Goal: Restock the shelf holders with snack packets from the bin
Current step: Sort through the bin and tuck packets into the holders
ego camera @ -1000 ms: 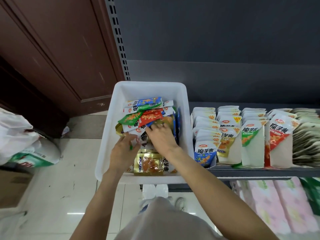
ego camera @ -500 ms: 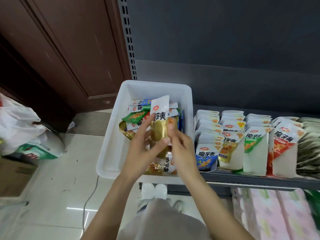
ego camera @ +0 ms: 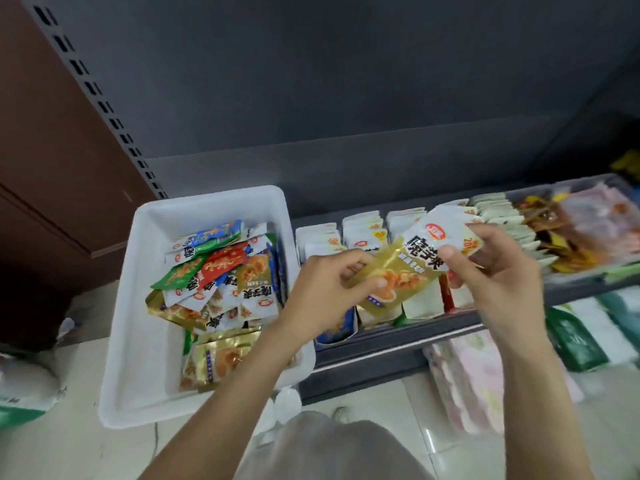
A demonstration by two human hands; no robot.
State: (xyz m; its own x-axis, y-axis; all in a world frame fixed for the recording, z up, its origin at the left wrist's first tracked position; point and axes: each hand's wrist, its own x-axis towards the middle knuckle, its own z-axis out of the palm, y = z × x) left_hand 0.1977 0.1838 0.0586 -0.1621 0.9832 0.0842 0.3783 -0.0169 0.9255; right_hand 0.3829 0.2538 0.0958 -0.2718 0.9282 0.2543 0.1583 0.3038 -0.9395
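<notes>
The grey shelf point(ego camera: 398, 344) runs off to the right at about waist height, with a row of white holders point(ego camera: 363, 233) standing side by side along it, each packed with upright packets. At its left end sits the white bin point(ego camera: 207, 209), loose snack packets heaped in it in green, red, blue and gold.

Both hands are up over the holders, clear of the bin and to its right. Between them hangs a single gold and white packet point(ego camera: 408, 268), held in the air just above the front of the holder row and touching none of them, as far as I can see. Its long axis runs on a slant, gold end down toward the left and white end up toward the right.

The left hand point(ego camera: 325, 289) pinches the lower gold end with thumb and fingertips; the right hand point(ego camera: 498, 271) has thumb and curled fingers on the upper white end.

What the next move turns on, to my eye, is this tilt: the packets in the holders stand upright, so this one would have to be swung upright and lowered. A gold-fronted holder seems to lie straight beneath it, though the hands hide most of it.
</notes>
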